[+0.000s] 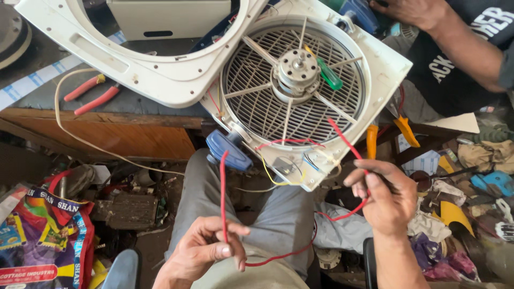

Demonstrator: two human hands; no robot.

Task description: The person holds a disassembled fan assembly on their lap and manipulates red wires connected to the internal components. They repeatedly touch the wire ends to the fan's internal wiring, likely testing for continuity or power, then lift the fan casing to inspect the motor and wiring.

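A long red wire [223,192] runs between my two hands over my lap. My left hand [206,249] pinches one stretch of it at the bottom centre, the end rising straight up past a blue part [227,151]. My right hand [386,194] grips the other end, which points up toward the white fan housing [383,67]. The housing lies tilted on the wooden bench, its grille [257,80] and metal motor [297,67] facing me. A green-handled screwdriver [327,75] lies on the grille beside the motor.
A white round fan cover [144,69] leans over the bench [107,134] at left, with red-handled pliers [88,96] beside it. Yellow-handled pliers [404,129] hang at right. Another person's arm [455,37] reaches in at top right. Bags, scraps and parts litter the floor.
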